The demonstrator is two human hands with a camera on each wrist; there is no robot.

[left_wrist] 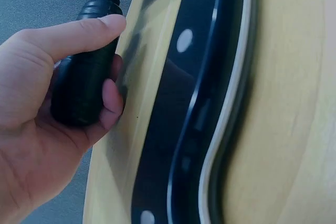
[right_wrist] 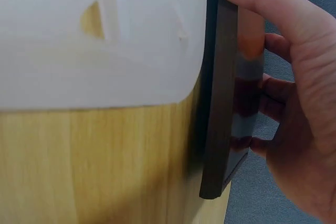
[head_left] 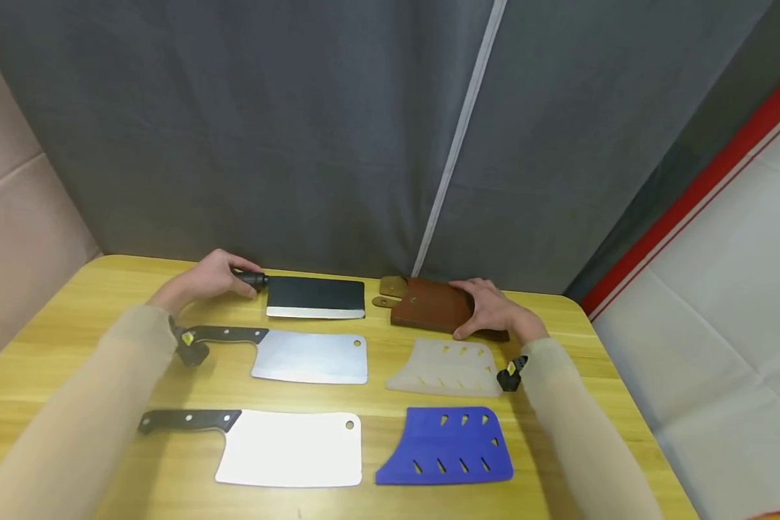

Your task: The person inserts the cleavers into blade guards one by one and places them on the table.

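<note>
Gripping the black cleaver by its handle, the left hand has its fingers curled round it at the worktop's far edge. The right hand clasps the brown leather sheath just beside the blade, thumb and fingers clamped on its end.

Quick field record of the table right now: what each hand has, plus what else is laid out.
left hand: grips the handle of the black cleaver
right hand: holds the brown leather sheath
middle row: steel cleaver, translucent blade guard
near row: second steel cleaver, blue blade guard
surface: wooden table
</note>
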